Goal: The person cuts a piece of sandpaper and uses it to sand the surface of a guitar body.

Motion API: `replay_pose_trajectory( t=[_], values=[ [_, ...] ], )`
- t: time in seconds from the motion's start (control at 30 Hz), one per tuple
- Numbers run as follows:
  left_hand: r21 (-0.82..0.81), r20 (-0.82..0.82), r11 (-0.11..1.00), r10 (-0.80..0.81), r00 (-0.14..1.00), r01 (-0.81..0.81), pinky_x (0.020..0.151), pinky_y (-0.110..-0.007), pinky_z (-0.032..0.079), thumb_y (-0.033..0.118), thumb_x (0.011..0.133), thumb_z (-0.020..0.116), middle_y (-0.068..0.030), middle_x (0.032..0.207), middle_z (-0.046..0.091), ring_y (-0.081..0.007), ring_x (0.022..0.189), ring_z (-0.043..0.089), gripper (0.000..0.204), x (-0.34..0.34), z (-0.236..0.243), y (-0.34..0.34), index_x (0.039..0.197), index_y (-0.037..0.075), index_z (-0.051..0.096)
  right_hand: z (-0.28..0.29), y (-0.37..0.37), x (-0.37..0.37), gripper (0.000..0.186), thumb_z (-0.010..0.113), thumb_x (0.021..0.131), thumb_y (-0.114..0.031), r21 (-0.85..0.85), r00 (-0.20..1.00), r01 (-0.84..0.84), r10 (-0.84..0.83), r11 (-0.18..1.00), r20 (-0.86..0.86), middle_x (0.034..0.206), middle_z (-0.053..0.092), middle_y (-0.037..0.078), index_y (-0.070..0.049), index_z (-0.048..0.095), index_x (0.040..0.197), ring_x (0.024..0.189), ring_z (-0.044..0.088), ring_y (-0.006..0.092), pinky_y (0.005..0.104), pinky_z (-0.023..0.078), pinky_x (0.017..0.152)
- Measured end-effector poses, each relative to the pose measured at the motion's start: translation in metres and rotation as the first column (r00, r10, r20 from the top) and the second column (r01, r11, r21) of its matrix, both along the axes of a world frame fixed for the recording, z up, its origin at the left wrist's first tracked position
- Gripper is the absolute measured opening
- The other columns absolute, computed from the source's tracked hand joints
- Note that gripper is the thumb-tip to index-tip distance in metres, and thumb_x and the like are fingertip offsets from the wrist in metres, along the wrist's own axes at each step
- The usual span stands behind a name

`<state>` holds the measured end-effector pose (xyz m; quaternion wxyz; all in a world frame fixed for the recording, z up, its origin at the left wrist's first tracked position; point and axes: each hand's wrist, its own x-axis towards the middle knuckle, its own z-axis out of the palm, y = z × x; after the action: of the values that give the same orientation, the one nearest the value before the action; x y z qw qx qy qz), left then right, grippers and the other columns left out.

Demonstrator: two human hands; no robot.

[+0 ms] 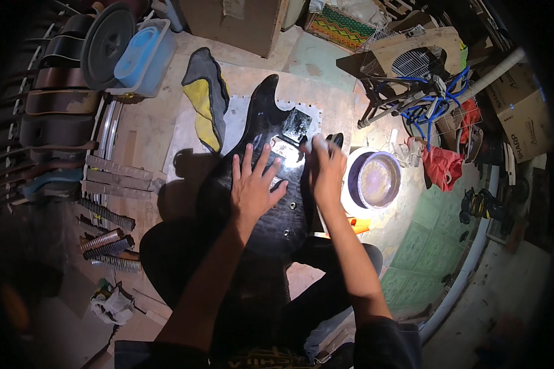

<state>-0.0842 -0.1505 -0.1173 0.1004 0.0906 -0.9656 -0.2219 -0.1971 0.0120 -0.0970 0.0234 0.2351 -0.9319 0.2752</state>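
- Person is sitting on the floor, dark-trousered legs folded, forearms coming up from the lower edge.
- Glossy black electric guitar body (pixel 271 184) is lying flat across the lap and onto the floor sheet, horns pointing away from the person.
- Left hand (pixel 254 186) is pressing flat on the body's middle, fingers spread wide, gripping nothing.
- Right hand (pixel 325 169) is working near the body's right edge, fingers curled around a small pale pad (pixel 319 142); can't tell what kind of pad it is.
- Square pickup cavity (pixel 297 125) is showing just beyond both hands, bright glare beside it.
- Round purple basin (pixel 375 179) is sitting on the floor just right of the right hand.
- Orange tool (pixel 358 225) is lying near the right knee, mostly hidden.
- Wire brushes and files (pixel 108 243) are lying in a row on the left floor.
- Grey-and-yellow cloth (pixel 205 98) is lying beyond the guitar, to the left.
- Red rag (pixel 442 166) is lying past the basin.
- Clear plastic bin (pixel 145 56) is standing far left, blue container inside.
- Blue cables (pixel 434 101) are tangling over a frame far right.
- Cardboard box (pixel 231 21) is standing at the far edge.
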Motion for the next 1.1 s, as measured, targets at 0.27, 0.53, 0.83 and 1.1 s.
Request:
replay_pose_trajectory(
  t=[0.27, 0.53, 0.83, 1.1],
  values=[
    [-0.020, 0.053, 0.999, 0.037, 0.998, -0.036, 0.120, -0.067, 0.027, 0.028, 0.090, 0.068, -0.0088, 0.163, 0.043, -0.0430, 0.151, 0.033, 0.048, 0.004, -0.006, -0.002, 0.136, 0.017, 0.068, -0.001, 0.013, 0.063, 0.062, 0.068, 0.085, 0.005, -0.001, 0.993, -0.110, 0.110, 0.994, 0.038, 0.136, 0.056, 0.024, -0.017, 0.061, 0.143, 0.124, 0.053, 0.0437, 0.0522, 0.040, 0.106],
    [-0.074, 0.109, 0.996, 0.046, 0.993, -0.038, 0.122, -0.066, 0.025, 0.026, 0.090, 0.066, -0.0056, 0.163, 0.042, -0.0404, 0.151, 0.033, 0.048, 0.005, -0.006, 0.001, 0.138, 0.021, 0.066, -0.007, 0.017, 0.082, 0.067, 0.068, 0.084, 0.005, 0.000, 0.993, -0.107, 0.107, 0.994, 0.049, 0.135, 0.056, 0.025, -0.020, 0.060, 0.145, 0.123, 0.052, 0.0444, 0.0524, 0.041, 0.105],
    [-0.042, 0.122, 0.998, 0.048, 0.991, -0.043, 0.123, -0.064, 0.023, 0.022, 0.092, 0.063, -0.0048, 0.165, 0.039, -0.0385, 0.153, 0.030, 0.051, 0.003, -0.002, 0.003, 0.143, 0.020, 0.062, -0.014, -0.002, 0.036, 0.066, 0.070, 0.085, 0.004, -0.074, 0.997, 0.074, -0.076, 0.995, -0.030, 0.136, 0.055, 0.023, -0.016, 0.057, 0.146, 0.123, 0.052, 0.0430, 0.0517, 0.040, 0.106],
    [-0.102, 0.139, 0.994, 0.045, 0.989, -0.031, 0.125, -0.062, 0.020, 0.025, 0.089, 0.064, -0.0051, 0.166, 0.037, -0.0372, 0.154, 0.028, 0.058, 0.003, 0.000, 0.001, 0.147, 0.021, 0.058, -0.021, 0.001, 0.029, 0.062, 0.076, 0.087, -0.002, -0.012, 0.991, 0.035, -0.036, 0.999, -0.125, 0.128, 0.056, 0.024, -0.012, 0.055, 0.145, 0.118, 0.055, 0.0422, 0.0486, 0.041, 0.104]
  ],
)
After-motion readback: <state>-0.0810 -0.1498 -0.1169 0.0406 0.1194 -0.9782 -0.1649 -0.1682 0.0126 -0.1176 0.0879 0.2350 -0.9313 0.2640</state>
